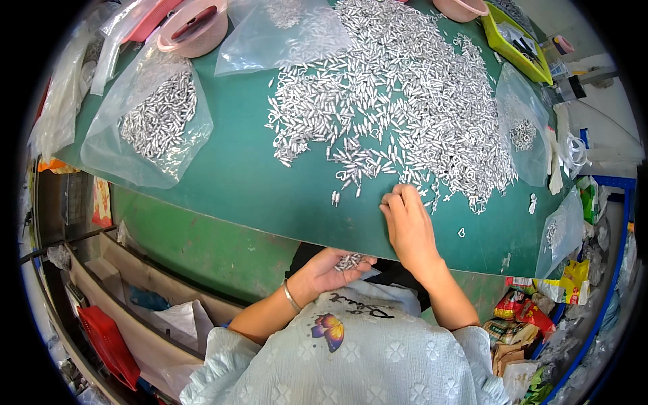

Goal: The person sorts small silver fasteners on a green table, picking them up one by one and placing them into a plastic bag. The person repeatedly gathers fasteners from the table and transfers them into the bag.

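Observation:
My left hand (331,270) is cupped, palm up, just below the table's near edge. In it lies a small heap of silver, bullet-shaped metal pieces (349,261). Above the green table my right hand (410,226) reaches to the near rim of a wide pile of the same small silver pieces (439,101). Its fingers are bent and drawn together, and whatever they pinch is hidden from sight. A pair of loose pieces (335,198) lies to the left of that hand. A small heart-shaped metal outline (462,233) rests to its right.
A clear bag of silver pieces (158,115) lies on the green table (229,162) at left. Pink bowls (196,30) and a yellow-green tray (516,44) stand at the back. More clear bags (523,128) lie at right. Shelving with a red basket (108,344) is below left.

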A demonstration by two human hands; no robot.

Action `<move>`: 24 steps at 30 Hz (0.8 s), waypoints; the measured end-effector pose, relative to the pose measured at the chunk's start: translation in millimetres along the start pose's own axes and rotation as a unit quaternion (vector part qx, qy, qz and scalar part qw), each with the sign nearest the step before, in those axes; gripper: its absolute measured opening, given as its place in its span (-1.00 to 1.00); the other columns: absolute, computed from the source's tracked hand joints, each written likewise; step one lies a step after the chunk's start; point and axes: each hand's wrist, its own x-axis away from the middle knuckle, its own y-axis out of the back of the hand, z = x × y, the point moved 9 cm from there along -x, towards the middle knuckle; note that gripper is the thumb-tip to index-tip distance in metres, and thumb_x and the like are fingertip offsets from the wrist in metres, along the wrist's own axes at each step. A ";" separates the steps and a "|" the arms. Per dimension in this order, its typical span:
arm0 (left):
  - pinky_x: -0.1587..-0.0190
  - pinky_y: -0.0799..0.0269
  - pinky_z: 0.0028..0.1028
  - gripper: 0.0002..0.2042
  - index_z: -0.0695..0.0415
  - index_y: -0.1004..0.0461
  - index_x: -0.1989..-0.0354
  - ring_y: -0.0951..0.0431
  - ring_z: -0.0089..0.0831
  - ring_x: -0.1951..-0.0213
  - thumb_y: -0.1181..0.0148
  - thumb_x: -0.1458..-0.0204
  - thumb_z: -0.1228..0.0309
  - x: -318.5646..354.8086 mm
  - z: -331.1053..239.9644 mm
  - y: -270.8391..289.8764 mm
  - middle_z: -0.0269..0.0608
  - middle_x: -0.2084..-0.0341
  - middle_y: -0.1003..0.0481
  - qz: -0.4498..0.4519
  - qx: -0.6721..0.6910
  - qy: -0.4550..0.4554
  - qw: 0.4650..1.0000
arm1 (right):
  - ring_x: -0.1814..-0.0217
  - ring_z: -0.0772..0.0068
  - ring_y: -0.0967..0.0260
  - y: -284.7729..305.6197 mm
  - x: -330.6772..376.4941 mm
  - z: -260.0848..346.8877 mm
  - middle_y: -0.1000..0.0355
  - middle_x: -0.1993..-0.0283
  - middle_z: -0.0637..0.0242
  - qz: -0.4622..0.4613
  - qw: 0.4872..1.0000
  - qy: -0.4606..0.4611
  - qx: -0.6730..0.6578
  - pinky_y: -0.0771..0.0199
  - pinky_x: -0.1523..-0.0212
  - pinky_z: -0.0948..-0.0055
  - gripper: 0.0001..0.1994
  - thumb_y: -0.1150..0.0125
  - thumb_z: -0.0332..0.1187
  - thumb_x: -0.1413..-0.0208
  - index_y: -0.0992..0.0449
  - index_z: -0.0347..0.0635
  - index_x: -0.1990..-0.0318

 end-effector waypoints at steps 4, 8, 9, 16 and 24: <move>-0.02 -0.58 -0.28 -0.67 0.49 -0.36 -0.03 -0.58 -0.11 0.03 0.03 -0.23 0.43 1.3 2.6 -9.7 0.27 0.04 -0.47 0.084 0.023 0.024 0.996 | 0.15 0.00 -0.36 -1.3 9.9 4.2 -0.30 0.17 0.09 0.028 0.999 -0.004 -0.038 -0.43 0.18 0.20 -0.84 -0.20 -0.56 -0.06 -0.41 -0.29 0.20; -0.15 -0.47 -0.13 -0.64 0.45 -0.34 -0.07 -0.56 -0.01 0.00 0.12 -0.26 0.39 2.0 4.2 -9.4 0.27 -0.03 -0.45 0.041 0.023 0.021 0.999 | 0.15 0.02 -0.38 -13.2 31.7 20.3 -0.33 0.17 0.11 0.122 0.987 0.057 -0.084 -0.46 0.18 0.22 -0.82 -0.24 -0.56 -0.04 -0.43 -0.27 0.19; -0.18 -0.44 -0.11 -0.64 0.45 -0.34 -0.07 -0.54 0.01 -0.03 0.13 -0.26 0.39 2.2 5.6 -10.5 0.26 -0.04 -0.44 0.051 0.043 0.015 0.998 | 0.14 0.03 -0.40 -12.1 34.3 34.3 -0.35 0.17 0.13 0.134 0.984 0.074 -0.094 -0.48 0.16 0.24 -0.81 -0.28 -0.55 0.01 -0.45 -0.26 0.21; 0.14 -0.60 -0.35 -0.67 0.40 -0.37 -0.03 -0.57 -0.18 0.09 0.05 -0.24 0.38 -3.6 2.4 4.1 0.18 0.02 -0.46 0.037 -0.016 0.011 0.999 | 0.08 -0.03 -0.36 24.3 -5.3 9.8 -0.35 0.13 0.11 -0.063 0.998 -0.013 -0.008 -0.43 0.13 0.16 -0.77 -0.23 -0.47 -0.05 -0.42 -0.31 0.13; 0.18 -0.61 -0.39 -0.67 0.43 -0.37 -0.01 -0.59 -0.21 0.19 0.04 -0.24 0.38 -0.7 2.2 5.7 0.13 0.11 -0.51 -0.052 -0.047 -0.012 0.997 | 0.15 -0.05 -0.36 -8.7 19.8 22.0 -0.31 0.17 0.10 0.096 0.993 0.019 -0.068 -0.42 0.16 0.15 -0.82 -0.18 -0.55 -0.07 -0.40 -0.30 0.16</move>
